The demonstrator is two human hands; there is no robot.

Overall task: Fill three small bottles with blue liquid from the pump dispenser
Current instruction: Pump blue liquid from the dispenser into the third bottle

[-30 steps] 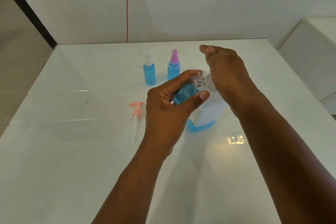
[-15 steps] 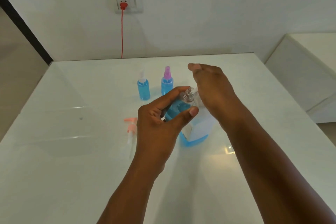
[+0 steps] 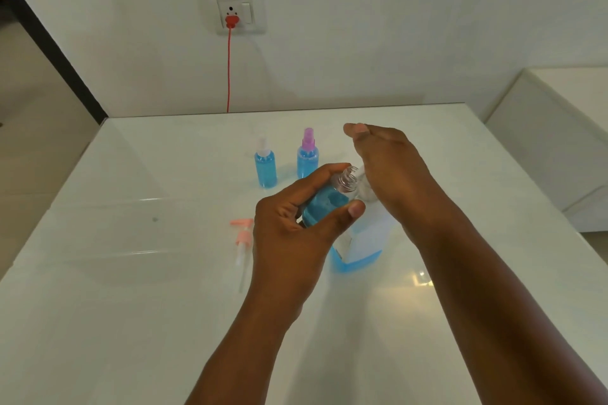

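Unchanged since the earlier frames: left hand (image 3: 289, 233) grips the open small bottle (image 3: 324, 204), tilted, neck against the pump dispenser (image 3: 362, 240) at table (image 3: 131, 322) centre. Right hand (image 3: 391, 168) covers the dispenser top; its grip cannot be told. Two capped filled bottles (image 3: 266, 168) stand behind. A pink pump head (image 3: 242, 240) lies to the left.

No text, brand or number can be read; the dispenser's white label (image 3: 365, 233) looks blank.
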